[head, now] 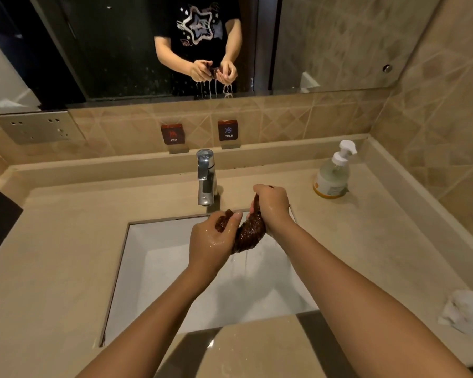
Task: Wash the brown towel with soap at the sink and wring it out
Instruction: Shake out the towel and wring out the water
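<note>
Both hands, left hand (212, 236) and right hand (271, 207), clench the twisted towel (250, 230) over the sink (153, 268); water trickles down; a slipping wet grip could drop it, splashing the counter (66, 241).

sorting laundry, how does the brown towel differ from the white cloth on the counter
The brown towel is dark, twisted into a tight roll and dripping over the sink, gripped by the left hand and right hand. The white cloth is pale, loosely crumpled and lies untouched on the counter. Both are fabric.
</note>
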`<state>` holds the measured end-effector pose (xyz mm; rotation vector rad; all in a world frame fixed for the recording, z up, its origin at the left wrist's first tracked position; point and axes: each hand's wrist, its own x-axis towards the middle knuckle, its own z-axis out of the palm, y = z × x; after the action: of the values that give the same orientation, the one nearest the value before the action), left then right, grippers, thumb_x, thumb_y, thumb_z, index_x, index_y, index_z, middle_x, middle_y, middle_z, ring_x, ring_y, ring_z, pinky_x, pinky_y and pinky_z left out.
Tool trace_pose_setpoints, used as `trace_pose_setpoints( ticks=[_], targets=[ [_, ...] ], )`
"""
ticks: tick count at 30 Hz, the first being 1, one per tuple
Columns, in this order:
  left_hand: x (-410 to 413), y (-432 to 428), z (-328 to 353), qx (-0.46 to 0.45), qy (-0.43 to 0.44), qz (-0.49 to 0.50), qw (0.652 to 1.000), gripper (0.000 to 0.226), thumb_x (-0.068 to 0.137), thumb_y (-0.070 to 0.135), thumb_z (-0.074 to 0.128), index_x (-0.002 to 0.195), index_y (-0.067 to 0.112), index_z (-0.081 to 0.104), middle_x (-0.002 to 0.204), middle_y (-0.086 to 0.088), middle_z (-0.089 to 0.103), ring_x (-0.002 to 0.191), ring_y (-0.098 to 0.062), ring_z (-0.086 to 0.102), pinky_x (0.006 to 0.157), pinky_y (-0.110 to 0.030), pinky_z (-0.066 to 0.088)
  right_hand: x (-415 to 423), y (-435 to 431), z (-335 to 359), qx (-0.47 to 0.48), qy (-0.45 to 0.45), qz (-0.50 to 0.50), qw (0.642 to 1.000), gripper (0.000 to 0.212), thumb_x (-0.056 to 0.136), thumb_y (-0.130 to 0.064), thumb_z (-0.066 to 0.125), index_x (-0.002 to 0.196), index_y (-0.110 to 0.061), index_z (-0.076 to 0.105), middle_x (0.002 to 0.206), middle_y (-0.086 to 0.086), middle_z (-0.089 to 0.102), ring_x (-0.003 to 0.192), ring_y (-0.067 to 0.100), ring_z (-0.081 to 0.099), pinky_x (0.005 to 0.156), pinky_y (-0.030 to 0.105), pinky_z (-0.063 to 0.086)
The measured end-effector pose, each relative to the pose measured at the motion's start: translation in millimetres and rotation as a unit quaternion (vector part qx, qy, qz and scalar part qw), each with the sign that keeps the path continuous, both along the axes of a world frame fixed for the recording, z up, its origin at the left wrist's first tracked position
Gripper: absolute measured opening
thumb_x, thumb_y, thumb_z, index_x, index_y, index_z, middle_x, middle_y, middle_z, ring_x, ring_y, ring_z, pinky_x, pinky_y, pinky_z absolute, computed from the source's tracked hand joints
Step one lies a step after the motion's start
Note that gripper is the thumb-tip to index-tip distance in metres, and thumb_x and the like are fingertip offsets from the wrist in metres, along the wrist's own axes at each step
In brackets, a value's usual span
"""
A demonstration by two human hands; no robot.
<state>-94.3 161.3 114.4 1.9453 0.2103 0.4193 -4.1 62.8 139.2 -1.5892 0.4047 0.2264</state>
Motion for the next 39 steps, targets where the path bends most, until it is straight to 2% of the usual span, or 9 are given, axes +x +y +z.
trace_pose_setpoints(
  ticks=[4, 11, 15, 20, 23, 27, 30, 34, 39],
  targets=[
    [1, 9, 6, 0.043, -0.018, -0.009, 0.999, 0.029, 0.083, 0.044, 0.054, 0.075, 0.018, 0.065, 0.062, 0.01, 0.062, 0.061, -0.004, 0.059, 0.056, -0.013, 0.041, 1, 8, 12, -0.033, 0.007, 0.03, 0.999, 0.02, 0.084, -0.009, 0.048, 0.068, 0.002, 0.054, 0.052, 0.012, 0.053, 0.03, 0.016, 0.049, 0.047, 0.024, 0.042],
    [1, 20, 20, 0.141, -0.048, -0.075, 0.986, 0.068, 0.073, 0.064, 0.039, 0.081, 0.003, 0.069, 0.067, -0.008, 0.067, 0.065, -0.022, 0.062, 0.059, -0.035, 0.05, -6, 15, 23, -0.073, 0.003, 0.056, 0.996, 0.021, 0.087, -0.01, 0.046, 0.083, 0.004, 0.06, 0.062, 0.012, 0.057, 0.042, 0.017, 0.053, 0.048, 0.023, 0.04],
    [5, 21, 32, 0.16, -0.059, -0.072, 0.983, 0.07, 0.073, 0.065, 0.039, 0.078, 0.002, 0.068, 0.067, -0.013, 0.067, 0.065, -0.027, 0.061, 0.059, -0.039, 0.05, -5, 19, 38, -0.08, -0.007, 0.045, 0.996, 0.021, 0.088, -0.009, 0.044, 0.085, 0.003, 0.061, 0.06, 0.011, 0.058, 0.043, 0.017, 0.054, 0.046, 0.022, 0.04],
    [9, 24, 46, 0.185, -0.065, -0.084, 0.977, 0.073, 0.072, 0.066, 0.036, 0.081, 0.002, 0.068, 0.067, -0.013, 0.067, 0.065, -0.027, 0.061, 0.058, -0.04, 0.05, -5, 21, 56, -0.117, -0.056, 0.045, 0.991, 0.02, 0.086, -0.005, 0.042, 0.075, 0.001, 0.057, 0.057, 0.011, 0.055, 0.032, 0.011, 0.05, 0.027, 0.011, 0.028],
    [12, 25, 53, 0.201, -0.074, -0.087, 0.973, 0.073, 0.072, 0.066, 0.035, 0.081, 0.002, 0.069, 0.067, -0.014, 0.068, 0.065, -0.029, 0.061, 0.058, -0.039, 0.048, -5, 23, 65, -0.135, -0.071, 0.049, 0.987, 0.023, 0.087, -0.005, 0.04, 0.069, 0.0, 0.054, 0.056, 0.009, 0.053, 0.039, 0.014, 0.052, 0.031, 0.014, 0.032],
    [15, 25, 64, 0.222, -0.081, -0.093, 0.967, 0.064, 0.074, 0.064, 0.038, 0.076, 0.006, 0.065, 0.066, -0.012, 0.066, 0.061, -0.025, 0.056, 0.051, -0.024, 0.035, -5, 21, 79, -0.133, -0.076, 0.05, 0.987, 0.021, 0.087, -0.003, 0.038, 0.073, -0.001, 0.052, 0.056, 0.008, 0.05, 0.041, 0.015, 0.05, 0.029, 0.011, 0.03],
    [17, 24, 69, 0.23, -0.088, -0.092, 0.965, 0.067, 0.073, 0.066, 0.037, 0.076, 0.006, 0.066, 0.067, -0.014, 0.067, 0.062, -0.026, 0.057, 0.052, -0.027, 0.036, -4, 20, 83, -0.134, -0.083, 0.048, 0.986, 0.02, 0.088, -0.004, 0.038, 0.077, -0.001, 0.053, 0.057, 0.008, 0.05, 0.04, 0.016, 0.05, 0.027, 0.01, 0.028],
    [18, 23, 80, 0.228, -0.095, -0.099, 0.964, 0.068, 0.075, 0.064, 0.039, 0.087, 0.005, 0.069, 0.076, -0.015, 0.071, 0.069, -0.026, 0.061, 0.058, -0.032, 0.044, -1, 23, 92, -0.155, -0.121, 0.051, 0.979, 0.021, 0.085, -0.009, 0.041, 0.07, -0.003, 0.053, 0.065, 0.012, 0.056, 0.058, 0.028, 0.061, 0.053, 0.029, 0.049],
    [19, 23, 91, 0.229, -0.101, -0.102, 0.963, 0.055, 0.079, 0.051, 0.044, 0.092, 0.005, 0.069, 0.08, -0.016, 0.07, 0.074, -0.028, 0.063, 0.063, -0.037, 0.049, -2, 18, 106, -0.184, -0.142, 0.058, 0.971, 0.024, 0.089, -0.009, 0.042, 0.067, -0.004, 0.052, 0.058, 0.004, 0.049, 0.049, 0.016, 0.046, 0.042, 0.025, 0.029]
  ],
)
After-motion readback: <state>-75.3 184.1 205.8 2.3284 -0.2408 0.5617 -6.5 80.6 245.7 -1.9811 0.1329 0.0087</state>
